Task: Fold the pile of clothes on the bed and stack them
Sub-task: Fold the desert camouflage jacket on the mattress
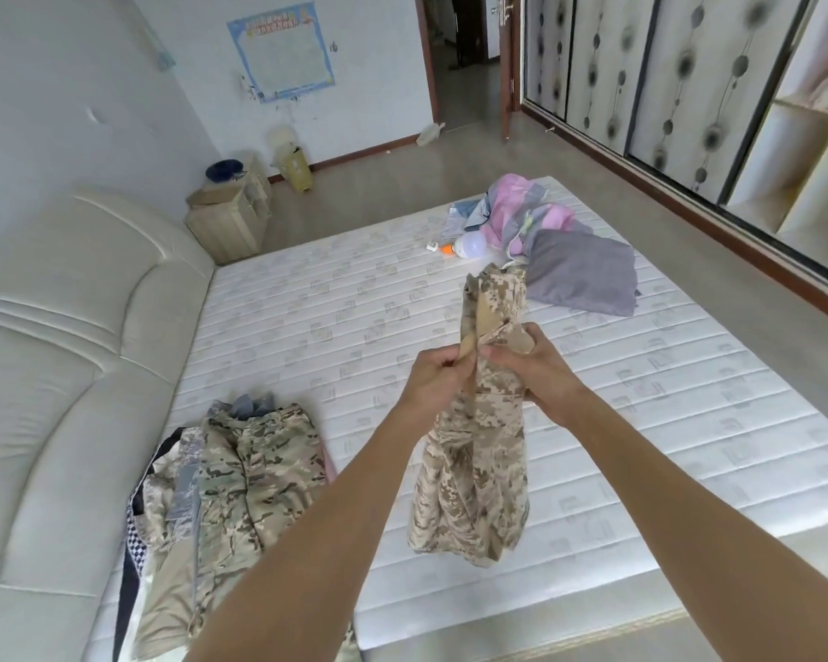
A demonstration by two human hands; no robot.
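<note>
I hold a tan digital-camouflage garment (pixel 474 475) up in the air over the white mattress (pixel 335 322). My left hand (pixel 433 379) and my right hand (pixel 536 370) grip it close together near its middle, so part sticks up above my fists and the rest hangs below. A stack of clothes (pixel 230 475), topped by a green camouflage piece, lies on the mattress at the lower left by the headboard. At the far right of the bed lies a loose pile of pink and grey clothes (pixel 541 231) with a grey piece (pixel 584 274) spread beside it.
A padded cream headboard (pixel 53 355) runs along the left. A white bulb with an orange base (pixel 469 245) lies near the far pile. A wooden nightstand (pixel 230 212) stands beyond the bed. Sliding wardrobe doors (pixel 689 78) line the right wall.
</note>
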